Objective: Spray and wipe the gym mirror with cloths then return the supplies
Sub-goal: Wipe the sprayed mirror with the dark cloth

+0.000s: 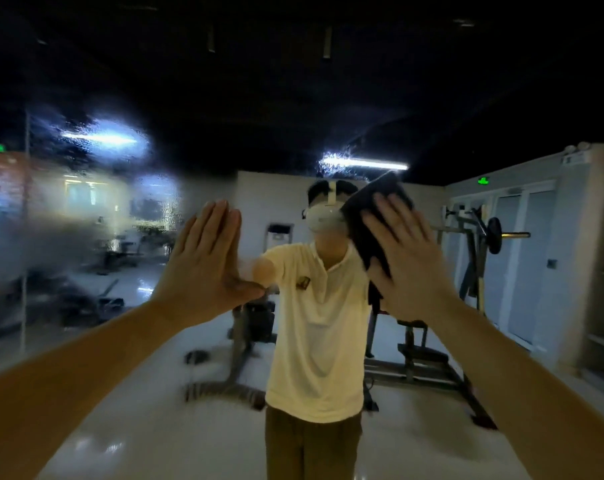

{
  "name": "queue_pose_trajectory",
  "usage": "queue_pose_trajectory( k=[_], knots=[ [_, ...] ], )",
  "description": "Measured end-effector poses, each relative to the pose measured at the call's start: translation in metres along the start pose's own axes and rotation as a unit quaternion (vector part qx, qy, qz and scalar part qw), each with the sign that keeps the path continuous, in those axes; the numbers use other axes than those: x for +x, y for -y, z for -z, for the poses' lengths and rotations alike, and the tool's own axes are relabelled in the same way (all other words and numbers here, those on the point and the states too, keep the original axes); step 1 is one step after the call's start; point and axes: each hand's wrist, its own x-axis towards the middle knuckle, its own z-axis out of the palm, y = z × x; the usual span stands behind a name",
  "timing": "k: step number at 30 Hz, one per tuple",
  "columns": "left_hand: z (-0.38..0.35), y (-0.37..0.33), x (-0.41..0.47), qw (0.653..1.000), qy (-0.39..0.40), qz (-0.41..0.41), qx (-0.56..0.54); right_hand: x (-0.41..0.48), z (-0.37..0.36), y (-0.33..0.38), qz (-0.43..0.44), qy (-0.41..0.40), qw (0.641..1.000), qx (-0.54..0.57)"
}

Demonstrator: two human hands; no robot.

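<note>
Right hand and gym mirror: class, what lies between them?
In the head view, a dark cloth lies between the right hand and the mirror, pressed flat against the glass.

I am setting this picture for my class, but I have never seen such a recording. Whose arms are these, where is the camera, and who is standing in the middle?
There is no machine here. One person wears a camera on the head, so you see their own two bare arms reaching forward. They face a large gym wall mirror, and the figure in the pale yellow shirt with the white headset is their own reflection. The left hand lies flat on the glass, fingers straight, and holds nothing. The right hand presses a dark folded cloth against the glass with straight fingers. On the left the mirror carries a wet, misted patch. The weight machine is also only a reflection.
</note>
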Motion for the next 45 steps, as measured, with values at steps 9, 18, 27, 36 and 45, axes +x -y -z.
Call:
queue_pose_trajectory(
  k=[9,18,27,36,45],
  knots=[
    [-0.003,0.004,-0.001,1.0,-0.002,-0.014,0.0,0.028,0.007,0.004,-0.209,-0.049,0.977,-0.005],
    [0.004,0.046,0.001,0.991,-0.054,-0.115,-0.05,0.118,-0.016,0.105,-0.203,-0.055,0.976,-0.054],
    [0.012,0.132,0.021,0.991,-0.095,0.071,-0.058,0.165,-0.032,0.204,-0.008,-0.001,0.999,-0.039],
    [-0.009,0.106,0.035,0.991,-0.085,0.091,-0.039,0.104,-0.004,0.07,-0.211,-0.022,0.973,-0.09],
    [0.001,0.123,0.032,0.996,-0.072,0.044,-0.004,0.138,-0.01,0.098,-0.35,-0.074,0.933,-0.034]
  ],
)
